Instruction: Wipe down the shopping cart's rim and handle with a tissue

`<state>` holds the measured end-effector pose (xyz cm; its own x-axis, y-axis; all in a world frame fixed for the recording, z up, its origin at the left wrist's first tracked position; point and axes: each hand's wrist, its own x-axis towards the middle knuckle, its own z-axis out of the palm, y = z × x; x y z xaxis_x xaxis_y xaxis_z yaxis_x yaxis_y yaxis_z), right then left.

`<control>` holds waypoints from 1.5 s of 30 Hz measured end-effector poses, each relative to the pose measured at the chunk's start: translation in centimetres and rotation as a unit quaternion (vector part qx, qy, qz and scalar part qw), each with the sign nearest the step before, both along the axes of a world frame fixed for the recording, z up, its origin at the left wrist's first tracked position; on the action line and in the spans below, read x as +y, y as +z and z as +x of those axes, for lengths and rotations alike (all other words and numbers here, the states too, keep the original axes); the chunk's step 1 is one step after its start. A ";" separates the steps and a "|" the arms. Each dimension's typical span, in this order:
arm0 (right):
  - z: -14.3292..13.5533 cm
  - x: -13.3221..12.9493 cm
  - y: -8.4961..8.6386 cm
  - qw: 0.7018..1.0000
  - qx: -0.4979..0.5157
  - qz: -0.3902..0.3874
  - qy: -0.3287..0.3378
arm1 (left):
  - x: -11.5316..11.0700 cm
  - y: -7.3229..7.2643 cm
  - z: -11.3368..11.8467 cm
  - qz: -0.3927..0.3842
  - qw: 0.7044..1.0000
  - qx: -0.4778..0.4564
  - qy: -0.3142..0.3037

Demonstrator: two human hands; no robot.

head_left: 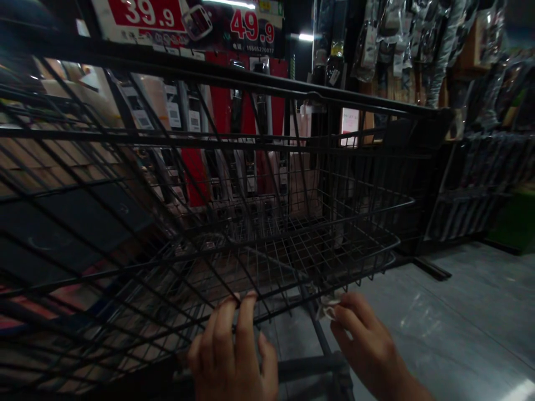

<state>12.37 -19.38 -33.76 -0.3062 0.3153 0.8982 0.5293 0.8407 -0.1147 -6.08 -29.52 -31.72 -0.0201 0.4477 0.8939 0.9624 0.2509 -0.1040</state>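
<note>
A dark wire shopping cart (267, 245) fills most of the head view, its basket slanting from left to right. At the bottom centre, my left hand (232, 351) has its fingertips hooked on the lower basket wires, with the thumb standing apart. To the right of it, my right hand (370, 337) pinches a crumpled whitish cloth or tissue (328, 306) between thumb and fingers. That cloth lies against the lower edge of the basket, near a frame tube. Part of the cloth is hidden by my fingers.
Behind the cart stand shelves with packaged goods (192, 114) under red price signs (146, 15). Plastic-wrapped items (393, 39) hang at upper right. A dark stand foot (430, 269) rests on the grey floor (451, 328). A green box (516, 223) sits far right.
</note>
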 end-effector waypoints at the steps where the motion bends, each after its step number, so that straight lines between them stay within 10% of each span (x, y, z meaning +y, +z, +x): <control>1: 0.3 0.3 -0.7 1.000 -0.004 -0.019 0.004 | 0.0 0.0 0.0 0.001 1.000 -0.003 -0.002; 5: 1.8 0.4 -0.8 1.000 0.011 -0.015 -0.009 | 0.0 -0.2 0.0 0.008 1.000 -0.010 -0.005; 13: 1.6 -0.6 5.8 0.984 0.091 0.115 -0.100 | -0.1 -0.5 -0.5 0.028 0.998 0.053 -0.011; 26: 1.5 -0.6 4.4 0.991 0.055 0.106 -0.059 | -0.1 -0.2 -0.7 0.035 0.996 0.079 -0.010; 39: 0.8 -1.2 7.7 0.984 0.108 0.127 -0.067 | -0.3 -0.3 -0.8 0.027 0.997 0.067 -0.017; 45: -2.4 -3.0 6.3 0.994 0.080 0.049 0.049 | -0.3 -0.1 -0.4 0.022 0.998 0.053 -0.015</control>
